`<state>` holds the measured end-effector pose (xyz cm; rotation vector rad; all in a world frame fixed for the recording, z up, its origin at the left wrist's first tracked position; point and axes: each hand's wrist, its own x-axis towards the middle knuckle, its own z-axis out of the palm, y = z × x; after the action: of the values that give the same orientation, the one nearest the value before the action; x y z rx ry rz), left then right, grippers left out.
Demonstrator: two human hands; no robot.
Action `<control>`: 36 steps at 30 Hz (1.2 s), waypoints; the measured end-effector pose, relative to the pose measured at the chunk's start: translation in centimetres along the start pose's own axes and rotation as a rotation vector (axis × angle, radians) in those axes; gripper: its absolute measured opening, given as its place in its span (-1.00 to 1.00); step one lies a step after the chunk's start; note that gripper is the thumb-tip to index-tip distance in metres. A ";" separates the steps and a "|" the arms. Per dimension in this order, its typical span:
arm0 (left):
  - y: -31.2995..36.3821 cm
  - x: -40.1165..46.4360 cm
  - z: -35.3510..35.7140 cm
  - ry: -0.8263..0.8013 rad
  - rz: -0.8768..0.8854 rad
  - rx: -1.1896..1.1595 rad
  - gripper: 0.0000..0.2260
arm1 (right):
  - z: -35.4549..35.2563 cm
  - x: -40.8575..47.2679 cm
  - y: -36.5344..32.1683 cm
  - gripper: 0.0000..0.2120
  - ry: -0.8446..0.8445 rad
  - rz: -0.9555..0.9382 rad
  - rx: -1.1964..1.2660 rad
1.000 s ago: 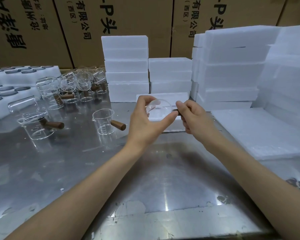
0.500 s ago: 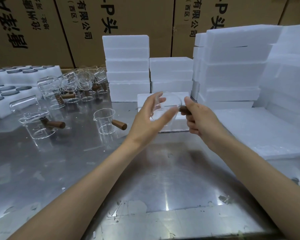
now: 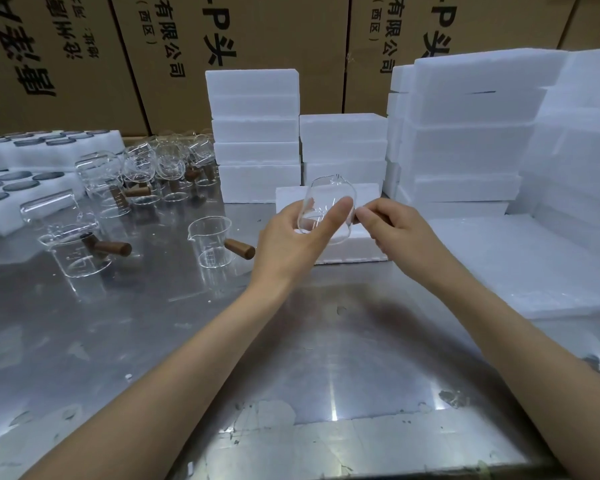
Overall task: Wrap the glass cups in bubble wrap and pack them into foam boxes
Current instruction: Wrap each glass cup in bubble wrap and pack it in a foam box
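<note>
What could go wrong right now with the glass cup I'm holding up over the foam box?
The bare glass cup is gripped only by the left hand on its slick wall and the right hand at its handle; a slip could drop it onto the steel table. Swinging left might knock the nearby loose cup.

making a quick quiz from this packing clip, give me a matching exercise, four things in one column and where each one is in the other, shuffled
Things:
1. held glass cup
2. lone glass cup
3. open foam box
4. cardboard cartons

Places:
A. behind the foam stacks
B. standing on the metal table, left of the left hand
C. between both hands, right hand at its handle
D. on the table just beyond the hands

Pairs: 1-C, 2-B, 3-D, 4-A
</note>
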<state>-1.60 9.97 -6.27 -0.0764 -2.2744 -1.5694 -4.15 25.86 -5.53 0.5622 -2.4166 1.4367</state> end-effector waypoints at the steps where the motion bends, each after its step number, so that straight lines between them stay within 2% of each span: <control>1: 0.1 -0.1 0.0 0.004 0.014 0.039 -0.32 | 0.1 0.0 0.1 -0.77 -0.011 0.017 0.004; 4: 0.0 -0.5 0.1 0.044 0.116 0.130 -0.17 | 0.3 0.0 0.3 -0.74 -0.030 0.066 0.040; 6: -0.1 -0.6 0.3 0.079 0.243 0.119 -0.28 | 0.6 0.0 0.3 -0.73 -0.029 0.072 0.066; 9: -0.4 -0.5 0.7 0.119 0.357 0.086 -0.56 | 1.1 -0.1 0.5 -0.71 -0.061 0.091 0.087; 17: 0.1 0.0 0.1 0.100 0.226 -0.223 -0.89 | 0.9 -0.1 0.2 -0.73 -0.132 0.138 0.230; 21: 0.9 0.1 -0.3 0.074 0.214 -0.326 -0.86 | 0.5 -0.1 0.2 -0.73 -0.210 0.195 0.419; 24: 1.2 0.2 -0.9 0.029 0.232 -0.339 -0.83 | 0.1 -0.1 0.3 -0.66 -0.279 0.236 0.516; 27: 1.3 0.5 -1.7 -0.059 0.256 -0.306 -0.80 | -0.3 0.0 0.5 -0.57 -0.322 0.294 0.576; 33: 1.3 0.9 -3.4 -0.284 0.241 -0.178 -0.72 | -0.9 0.0 1.0 -0.58 -0.360 0.460 0.780; 36: 1.3 0.9 -3.8 -0.325 0.250 -0.126 -0.57 | -1.0 0.0 1.1 -0.61 -0.379 0.495 0.835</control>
<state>-1.02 6.86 -3.64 -0.6676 -2.2837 -1.6582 -4.63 27.21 -5.97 0.4276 -2.2065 2.8127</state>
